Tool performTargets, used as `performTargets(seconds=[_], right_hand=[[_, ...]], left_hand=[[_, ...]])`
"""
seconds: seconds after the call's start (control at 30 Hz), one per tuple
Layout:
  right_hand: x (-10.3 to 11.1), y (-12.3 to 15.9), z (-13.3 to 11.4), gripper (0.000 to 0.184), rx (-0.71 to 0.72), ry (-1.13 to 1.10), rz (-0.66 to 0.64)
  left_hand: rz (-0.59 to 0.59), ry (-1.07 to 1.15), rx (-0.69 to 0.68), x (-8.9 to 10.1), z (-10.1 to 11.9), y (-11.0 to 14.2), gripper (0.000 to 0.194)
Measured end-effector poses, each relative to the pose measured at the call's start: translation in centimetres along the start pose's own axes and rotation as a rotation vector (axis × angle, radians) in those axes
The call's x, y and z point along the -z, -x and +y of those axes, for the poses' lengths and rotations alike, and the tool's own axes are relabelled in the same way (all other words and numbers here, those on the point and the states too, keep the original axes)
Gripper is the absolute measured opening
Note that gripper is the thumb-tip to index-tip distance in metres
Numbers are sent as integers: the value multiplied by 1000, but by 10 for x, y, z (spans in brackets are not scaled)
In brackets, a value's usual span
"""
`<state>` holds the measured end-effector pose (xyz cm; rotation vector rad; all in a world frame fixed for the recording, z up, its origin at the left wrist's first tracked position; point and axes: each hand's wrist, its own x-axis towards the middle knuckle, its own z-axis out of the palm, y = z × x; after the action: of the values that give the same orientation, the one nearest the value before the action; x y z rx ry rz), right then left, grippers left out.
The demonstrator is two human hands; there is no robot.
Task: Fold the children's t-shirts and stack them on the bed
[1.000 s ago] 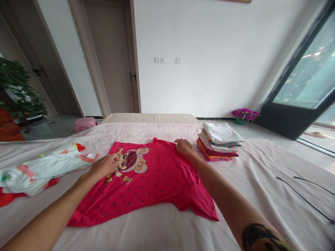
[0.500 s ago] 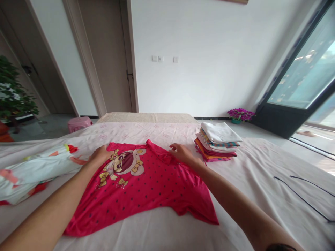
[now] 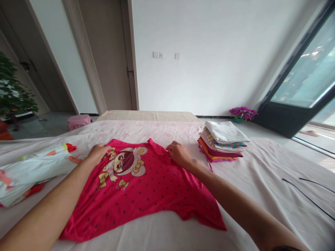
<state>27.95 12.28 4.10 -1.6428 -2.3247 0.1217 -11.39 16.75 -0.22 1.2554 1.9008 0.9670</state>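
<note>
A red dotted T-shirt (image 3: 154, 184) with a cartoon girl print lies spread over the bed, its outline uneven and slightly wrinkled. My left hand (image 3: 98, 153) is closed on the shirt's left edge, beside the print. At the far right part of the shirt, my right hand (image 3: 179, 153) pinches the fabric with its fingers curled. Just beyond that hand stands a stack of folded clothes (image 3: 222, 143), a white piece on top. To the left of my left forearm lies a loose heap of white and coloured clothes (image 3: 39, 169).
A pale flowered sheet (image 3: 261, 205) covers the surface. Two dark thin cords or straps (image 3: 309, 197) lie at right. Beyond the edge stand a pink stool (image 3: 80, 122), a pot of purple flowers (image 3: 242, 114) and a leafy plant (image 3: 15, 90).
My left hand has moved left from the print to the shirt's edge and closed there. My right hand has shifted slightly left and gripped the fabric; the shirt has been tugged a little.
</note>
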Motion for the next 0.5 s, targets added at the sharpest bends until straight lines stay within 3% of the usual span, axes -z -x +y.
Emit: performTargets(seconds=[0.17, 0.23, 0.4, 0.5], right_hand=[[-5, -7, 6, 37, -194, -72, -111], [-10, -9, 5, 33, -192, -83, -135], [-17, -1, -5, 30, -4, -72, 25], [-15, 4, -6, 31, -21, -66, -8]], left_hand=[[19, 204, 240, 4, 6, 2, 36], [33, 270, 281, 4, 7, 3, 39], [69, 350, 282, 6, 1, 4, 40], [65, 350, 192, 8, -5, 4, 35]])
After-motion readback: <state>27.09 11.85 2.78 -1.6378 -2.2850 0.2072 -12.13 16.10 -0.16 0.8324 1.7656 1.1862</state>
